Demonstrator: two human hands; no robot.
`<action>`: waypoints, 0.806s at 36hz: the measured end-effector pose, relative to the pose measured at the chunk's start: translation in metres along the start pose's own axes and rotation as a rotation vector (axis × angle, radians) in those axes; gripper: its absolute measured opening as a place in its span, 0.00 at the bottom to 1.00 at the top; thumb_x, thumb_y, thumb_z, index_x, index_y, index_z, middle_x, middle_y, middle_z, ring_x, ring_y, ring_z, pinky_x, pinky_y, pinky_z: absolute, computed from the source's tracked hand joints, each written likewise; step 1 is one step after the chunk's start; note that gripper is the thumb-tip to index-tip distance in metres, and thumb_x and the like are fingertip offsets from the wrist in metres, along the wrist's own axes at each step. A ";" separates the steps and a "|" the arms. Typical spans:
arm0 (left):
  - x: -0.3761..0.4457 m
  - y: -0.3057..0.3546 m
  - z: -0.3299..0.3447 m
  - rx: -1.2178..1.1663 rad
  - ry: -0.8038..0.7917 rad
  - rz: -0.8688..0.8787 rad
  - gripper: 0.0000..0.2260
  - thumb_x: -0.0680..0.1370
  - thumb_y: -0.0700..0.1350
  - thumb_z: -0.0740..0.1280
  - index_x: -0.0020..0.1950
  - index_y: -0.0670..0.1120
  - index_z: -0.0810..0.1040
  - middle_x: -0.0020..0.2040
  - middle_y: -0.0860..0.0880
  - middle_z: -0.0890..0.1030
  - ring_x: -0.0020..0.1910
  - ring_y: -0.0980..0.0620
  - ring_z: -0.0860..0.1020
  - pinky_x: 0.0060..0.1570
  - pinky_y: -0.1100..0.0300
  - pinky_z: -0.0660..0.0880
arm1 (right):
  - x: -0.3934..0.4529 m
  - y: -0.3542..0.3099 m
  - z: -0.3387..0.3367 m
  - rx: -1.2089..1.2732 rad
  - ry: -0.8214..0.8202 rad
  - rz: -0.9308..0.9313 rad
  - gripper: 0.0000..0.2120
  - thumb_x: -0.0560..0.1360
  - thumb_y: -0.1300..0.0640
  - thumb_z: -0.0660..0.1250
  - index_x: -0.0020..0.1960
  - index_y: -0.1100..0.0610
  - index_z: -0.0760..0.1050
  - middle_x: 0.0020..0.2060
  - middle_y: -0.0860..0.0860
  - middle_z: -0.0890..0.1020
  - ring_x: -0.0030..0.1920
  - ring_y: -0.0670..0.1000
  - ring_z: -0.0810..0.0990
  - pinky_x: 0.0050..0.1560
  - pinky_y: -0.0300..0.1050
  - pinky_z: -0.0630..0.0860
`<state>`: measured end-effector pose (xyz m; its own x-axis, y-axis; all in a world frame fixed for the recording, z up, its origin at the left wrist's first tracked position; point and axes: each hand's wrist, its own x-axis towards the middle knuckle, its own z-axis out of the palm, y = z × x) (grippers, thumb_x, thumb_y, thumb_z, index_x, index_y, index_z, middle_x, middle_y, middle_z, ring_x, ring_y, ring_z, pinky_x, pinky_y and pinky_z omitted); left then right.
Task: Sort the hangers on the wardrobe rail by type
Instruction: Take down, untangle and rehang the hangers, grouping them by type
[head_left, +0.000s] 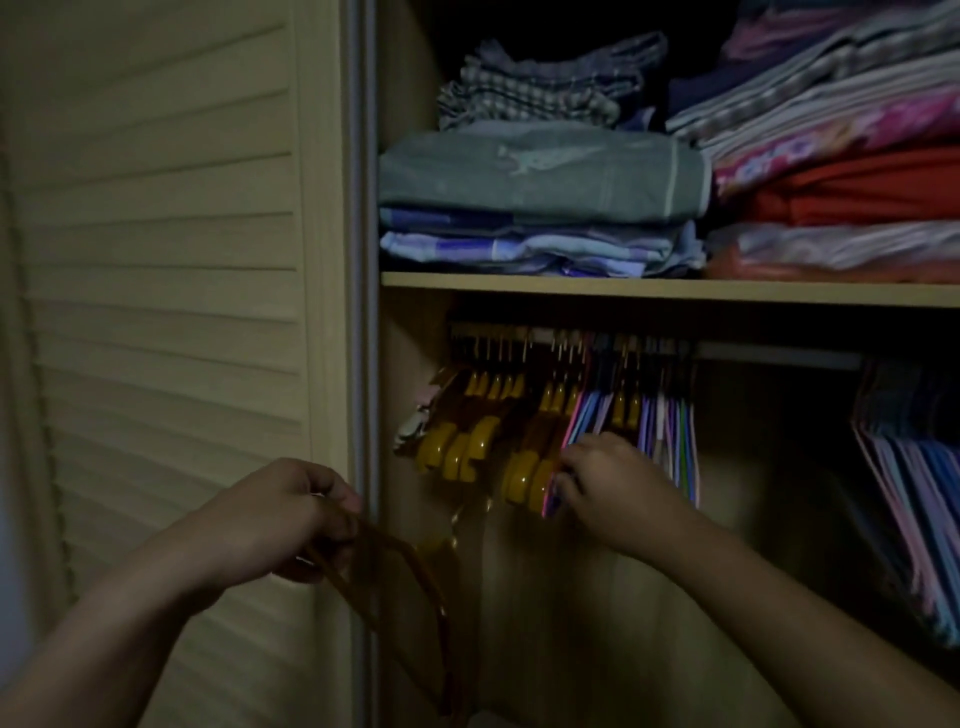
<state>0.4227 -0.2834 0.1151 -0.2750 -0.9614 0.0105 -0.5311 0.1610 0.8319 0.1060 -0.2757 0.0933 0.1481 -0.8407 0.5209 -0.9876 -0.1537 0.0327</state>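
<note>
Fingers of the left hand (280, 519) are curled round a brown hanger (400, 587), held off the rail in front of the louvred door (156, 260), its body drooping down and to the right of the hand. The right hand (613, 488) reaches into the wardrobe with its fingers bent in among the thin coloured hangers (670, 431), pinching the lower ends of a few just beside the amber ones; how many it grips cannot be told in the dim light. Along the rail (779, 356), amber-brown hangers (467, 447) crowd the left end, with two more of that sort set among the thin coloured ones further right. A second bunch of thin pastel hangers (914, 483) hangs well apart at the far right. Above the rail runs a pale wooden shelf (623, 288) bearing folded cloth: a grey-green towel (540, 174) on blue checked sheets at the left, and a stack of red, pink and striped fabrics (841, 156) at the right.
</note>
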 end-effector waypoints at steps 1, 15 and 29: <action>-0.001 0.001 -0.001 0.004 -0.006 -0.006 0.07 0.77 0.33 0.64 0.53 0.38 0.79 0.43 0.32 0.83 0.47 0.33 0.83 0.44 0.51 0.75 | 0.005 -0.003 0.007 -0.056 -0.019 -0.041 0.11 0.82 0.49 0.57 0.57 0.51 0.75 0.50 0.48 0.74 0.54 0.49 0.72 0.52 0.43 0.69; -0.005 0.016 -0.010 0.056 -0.004 0.040 0.07 0.75 0.32 0.65 0.48 0.39 0.82 0.41 0.33 0.84 0.37 0.42 0.80 0.39 0.53 0.74 | 0.054 -0.031 0.097 -0.843 -0.293 -0.154 0.41 0.70 0.52 0.74 0.77 0.58 0.59 0.77 0.64 0.56 0.77 0.68 0.50 0.75 0.70 0.47; -0.005 0.014 -0.011 0.022 -0.008 0.034 0.07 0.77 0.32 0.64 0.49 0.38 0.81 0.42 0.33 0.84 0.41 0.40 0.81 0.41 0.54 0.75 | 0.059 -0.007 0.090 -0.847 -0.377 -0.149 0.36 0.71 0.65 0.72 0.75 0.56 0.61 0.73 0.64 0.62 0.74 0.72 0.56 0.58 0.70 0.74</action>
<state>0.4256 -0.2791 0.1330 -0.2992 -0.9536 0.0343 -0.5385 0.1984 0.8189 0.1267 -0.3710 0.0470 0.1367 -0.9783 0.1554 -0.6447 0.0312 0.7638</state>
